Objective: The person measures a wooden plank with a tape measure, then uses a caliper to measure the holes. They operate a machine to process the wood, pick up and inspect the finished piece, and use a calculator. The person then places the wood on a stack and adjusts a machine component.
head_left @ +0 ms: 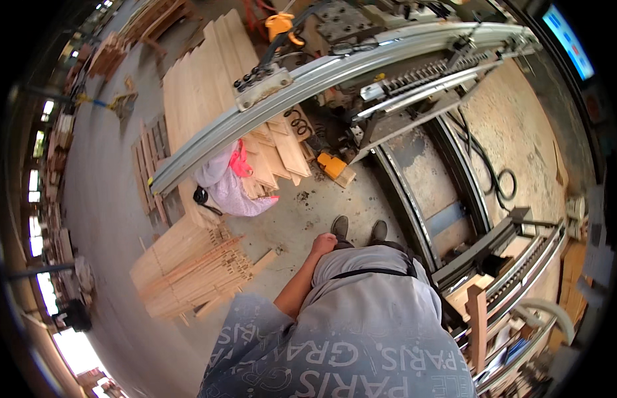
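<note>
Beside my left thigh hangs my left hand (324, 244), seen small from above. Its fingers look curled in, with nothing showing in them. Dark trousers and the hem of my grey shirt (361, 265) are right next to it. No part of my right hand shows; my right side is covered by the shirt. In front of my shoes (340, 227), a yellow foot pedal (332, 165) lies on the floor. A long silver machine rail (255, 113) crosses ahead of me, and neither arm touches it.
Stacked pale boards (205, 73) stand ahead left, with a lilac cloth (232, 186) hanging nearby. Bundled wood strips (189, 268) lie at my left. Dark machine rails (411, 205) run along my right. A black hose (501, 182) and a lit screen (568, 41) are farther right.
</note>
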The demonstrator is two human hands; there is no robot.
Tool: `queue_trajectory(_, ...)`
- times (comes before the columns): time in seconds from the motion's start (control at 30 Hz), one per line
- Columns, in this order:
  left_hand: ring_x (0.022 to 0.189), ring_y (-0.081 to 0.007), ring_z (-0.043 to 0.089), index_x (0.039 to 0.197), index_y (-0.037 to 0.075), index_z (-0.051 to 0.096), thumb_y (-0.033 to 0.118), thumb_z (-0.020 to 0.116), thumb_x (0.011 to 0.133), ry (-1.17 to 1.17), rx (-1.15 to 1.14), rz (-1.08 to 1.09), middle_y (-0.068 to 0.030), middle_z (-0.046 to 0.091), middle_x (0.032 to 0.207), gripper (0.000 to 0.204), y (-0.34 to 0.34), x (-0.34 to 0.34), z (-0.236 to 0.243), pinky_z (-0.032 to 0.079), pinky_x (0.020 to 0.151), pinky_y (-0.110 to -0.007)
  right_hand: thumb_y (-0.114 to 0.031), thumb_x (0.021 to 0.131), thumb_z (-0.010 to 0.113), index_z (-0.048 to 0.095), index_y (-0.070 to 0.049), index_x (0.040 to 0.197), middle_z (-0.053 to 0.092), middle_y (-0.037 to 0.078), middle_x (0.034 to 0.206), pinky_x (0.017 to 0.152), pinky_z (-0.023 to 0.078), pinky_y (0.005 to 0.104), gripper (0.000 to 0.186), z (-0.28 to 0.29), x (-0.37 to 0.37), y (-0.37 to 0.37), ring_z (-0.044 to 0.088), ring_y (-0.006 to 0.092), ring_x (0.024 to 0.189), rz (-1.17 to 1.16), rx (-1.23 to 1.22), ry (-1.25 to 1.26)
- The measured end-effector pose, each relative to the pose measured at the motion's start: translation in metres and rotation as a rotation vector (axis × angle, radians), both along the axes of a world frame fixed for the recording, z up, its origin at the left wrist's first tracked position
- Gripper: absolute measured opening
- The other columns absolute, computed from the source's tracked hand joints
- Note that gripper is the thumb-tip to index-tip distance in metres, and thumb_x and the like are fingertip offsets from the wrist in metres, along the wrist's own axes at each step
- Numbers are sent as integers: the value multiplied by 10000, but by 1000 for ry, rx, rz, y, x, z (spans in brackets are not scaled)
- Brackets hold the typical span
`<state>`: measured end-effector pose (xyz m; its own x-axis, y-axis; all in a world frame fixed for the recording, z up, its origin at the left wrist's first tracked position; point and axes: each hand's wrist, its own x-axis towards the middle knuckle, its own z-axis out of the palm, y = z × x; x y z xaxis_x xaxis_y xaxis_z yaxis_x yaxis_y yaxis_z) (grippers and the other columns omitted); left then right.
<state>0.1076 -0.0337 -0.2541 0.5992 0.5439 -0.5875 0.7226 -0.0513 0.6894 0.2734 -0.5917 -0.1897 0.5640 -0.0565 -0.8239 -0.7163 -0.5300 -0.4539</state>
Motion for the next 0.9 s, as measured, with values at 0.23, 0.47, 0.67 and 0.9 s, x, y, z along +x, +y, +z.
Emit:
queue_trajectory(0.23,639,-207,663,838,28,733,207,641,839,-36,-122,359,-106,707,712,202,13,-68,3,529,625,-382,-199,996,648,712,-10,1191,737,45,963,714,547,277,278,-19,117,140,676,139,807,289,183,-132)
queue_trajectory(0.47,807,-333,683,781,57,698,217,569,842,27,210,-242,-181,686,837,214,-5,-137,-2,517,708,-457,-189,990,660,679,6,1182,675,17,883,691,493,260,275,94,134,247,602,101,768,78,369,-152)
queue_trajectory(0.67,690,-303,676,838,89,725,159,597,842,-6,194,-398,-128,708,795,146,3,-148,-36,515,618,-428,-217,970,683,688,4,1229,716,41,954,744,511,289,340,93,126,250,631,122,833,395,142,-287)
queue_trajectory(0.9,732,-131,641,1026,37,713,84,645,932,-79,-435,829,-37,699,846,125,6,-35,62,497,627,-276,-296,953,675,722,-34,1189,730,58,923,701,534,323,356,30,183,254,649,143,759,798,76,-398)
